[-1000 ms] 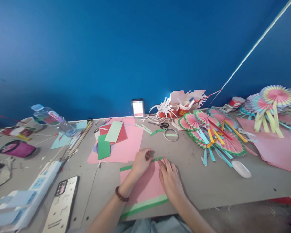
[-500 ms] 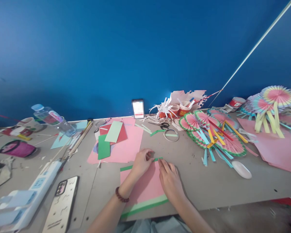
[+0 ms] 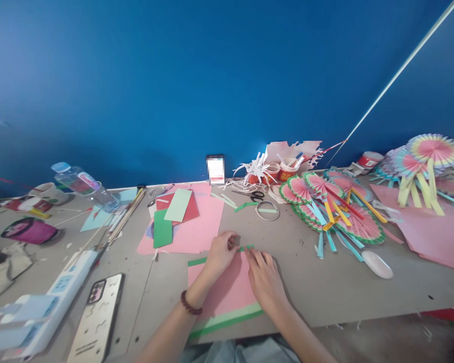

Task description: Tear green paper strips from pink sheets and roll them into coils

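Note:
A pink sheet (image 3: 227,292) lies near the table's front edge, with light green and dark green bands along its near side. A dark green strip (image 3: 196,261) runs along its far edge. My left hand (image 3: 223,254) has its thumb and fingers pinched together at that far edge, on the strip. My right hand (image 3: 264,277) rests flat on the sheet's right part, fingers extended, fingertips at the strip's right end. The strip between is partly hidden by my left hand.
Behind lie pink, red and green papers (image 3: 162,228), scissors (image 3: 257,195) and a tape roll (image 3: 267,210). Pleated paper fans (image 3: 325,201) and a white oval dish (image 3: 377,264) are right. Left are a phone (image 3: 96,317), power strip (image 3: 60,297) and bottle (image 3: 85,185).
Both hands stay in almost the same place on the sheet. At the far left, the objects appear shifted slightly to the right.

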`<action>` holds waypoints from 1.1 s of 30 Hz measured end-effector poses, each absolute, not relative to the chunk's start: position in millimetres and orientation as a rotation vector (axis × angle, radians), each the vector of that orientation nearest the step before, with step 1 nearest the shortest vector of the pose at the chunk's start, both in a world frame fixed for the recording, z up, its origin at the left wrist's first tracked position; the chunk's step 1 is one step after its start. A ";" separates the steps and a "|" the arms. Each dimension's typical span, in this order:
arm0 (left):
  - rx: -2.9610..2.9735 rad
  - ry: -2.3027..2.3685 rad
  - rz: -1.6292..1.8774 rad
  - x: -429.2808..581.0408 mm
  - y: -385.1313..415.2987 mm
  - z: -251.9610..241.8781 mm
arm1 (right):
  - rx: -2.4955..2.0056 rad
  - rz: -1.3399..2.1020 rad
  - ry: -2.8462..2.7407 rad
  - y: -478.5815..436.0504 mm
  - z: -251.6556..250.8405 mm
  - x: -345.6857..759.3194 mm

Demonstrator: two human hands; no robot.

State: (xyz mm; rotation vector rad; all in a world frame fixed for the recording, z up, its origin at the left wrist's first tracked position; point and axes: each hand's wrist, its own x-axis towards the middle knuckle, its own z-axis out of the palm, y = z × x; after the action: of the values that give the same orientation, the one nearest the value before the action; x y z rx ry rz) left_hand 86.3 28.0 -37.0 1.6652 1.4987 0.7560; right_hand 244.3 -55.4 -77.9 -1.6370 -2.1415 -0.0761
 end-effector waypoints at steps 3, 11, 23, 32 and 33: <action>1.692 1.495 0.737 86.4 26.9 -36.5 | -1.650 -0.076 -2.172 -54.8 -75.6 244.4; 1.736 1.506 0.678 86.4 27.9 -35.4 | -1.666 -0.099 -2.200 -53.8 -74.1 245.4; 2.022 1.676 0.382 78.0 24.4 -14.1 | -1.709 -0.138 -2.241 -53.6 -70.9 242.8; 2.126 1.695 0.297 51.0 17.4 -13.9 | -1.703 -0.121 -2.256 -54.6 -70.2 243.3; 2.172 1.661 0.308 54.8 8.5 -17.8 | -1.704 -0.124 -2.256 -54.8 -70.6 243.2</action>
State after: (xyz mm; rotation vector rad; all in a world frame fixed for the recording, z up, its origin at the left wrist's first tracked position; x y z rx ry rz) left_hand 54.8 8.5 -17.8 2.1719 1.6613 0.3077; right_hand 243.2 -54.8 -70.6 -1.7042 -2.2561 -0.1236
